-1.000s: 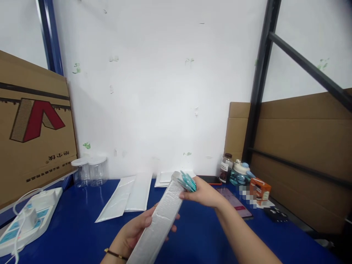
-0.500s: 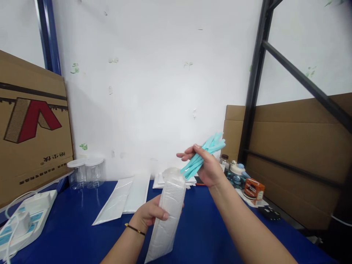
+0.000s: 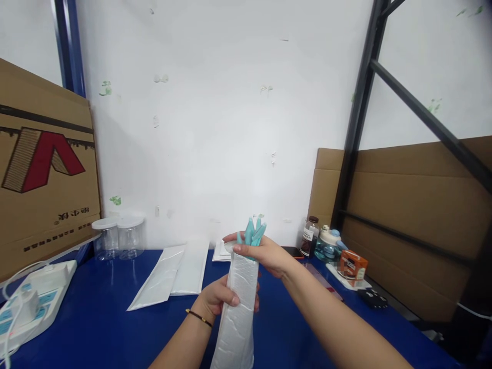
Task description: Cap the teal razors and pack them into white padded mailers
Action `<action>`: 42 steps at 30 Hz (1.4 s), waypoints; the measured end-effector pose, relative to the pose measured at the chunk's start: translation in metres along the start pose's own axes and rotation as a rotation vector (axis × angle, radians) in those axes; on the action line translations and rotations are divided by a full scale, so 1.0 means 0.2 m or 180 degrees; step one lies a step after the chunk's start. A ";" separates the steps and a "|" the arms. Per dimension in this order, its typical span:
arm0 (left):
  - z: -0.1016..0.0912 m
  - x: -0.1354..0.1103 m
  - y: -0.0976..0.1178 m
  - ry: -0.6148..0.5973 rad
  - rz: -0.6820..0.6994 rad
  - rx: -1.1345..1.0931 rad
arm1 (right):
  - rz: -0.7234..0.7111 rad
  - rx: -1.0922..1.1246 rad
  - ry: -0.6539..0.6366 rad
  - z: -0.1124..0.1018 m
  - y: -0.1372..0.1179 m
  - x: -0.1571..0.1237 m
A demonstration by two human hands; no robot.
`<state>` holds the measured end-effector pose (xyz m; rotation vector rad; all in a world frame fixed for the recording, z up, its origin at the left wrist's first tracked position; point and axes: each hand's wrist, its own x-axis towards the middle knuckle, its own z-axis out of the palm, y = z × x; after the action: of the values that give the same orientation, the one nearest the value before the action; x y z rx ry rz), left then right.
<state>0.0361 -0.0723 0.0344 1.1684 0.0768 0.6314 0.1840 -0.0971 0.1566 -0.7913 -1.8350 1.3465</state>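
Note:
My left hand (image 3: 220, 299) is wrapped round the middle of a long white bubble mailer (image 3: 238, 318), held upright over the blue table (image 3: 100, 328). My right hand (image 3: 261, 254) is closed round a bundle of several teal sticks (image 3: 253, 230) at the mailer's open top. The sticks stand nearly upright, their lower ends inside the mailer's mouth and their tips poking above my fingers.
Two flat white mailers (image 3: 172, 274) lie on the table behind my hands, with more white packs (image 3: 223, 251) by the wall. Two clear jars (image 3: 119, 237) and a power strip (image 3: 34, 297) stand left. Bottles (image 3: 325, 243), a small orange box (image 3: 352, 265) and cardboard sheets (image 3: 415, 215) are right.
My right hand lifted the teal sticks out to the upper right, then brought them back down into the mailer's mouth. My left hand tilted the mailer from slanted to upright.

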 end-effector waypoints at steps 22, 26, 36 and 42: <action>0.02 -0.02 0.01 -0.0098 0.0277 -0.0709 | -0.0274 -0.0759 0.0304 -0.08 0.04 0.01; 0.01 -0.06 0.05 0.0506 -0.0083 -0.0067 | -0.0414 -0.1451 0.1046 -0.14 0.08 0.02; 0.01 -0.05 -0.03 0.0517 -0.0524 -0.0612 | -0.1192 -0.0784 0.0052 -0.28 0.18 -0.13; 0.02 -0.06 0.06 0.0578 -0.0784 -0.1153 | -0.0784 -0.0903 0.0969 -0.36 0.35 -0.13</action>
<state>0.0232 -0.0786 0.0438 0.7362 0.2466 0.5057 0.2615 -0.0614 0.0993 -0.8310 -1.8267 0.7747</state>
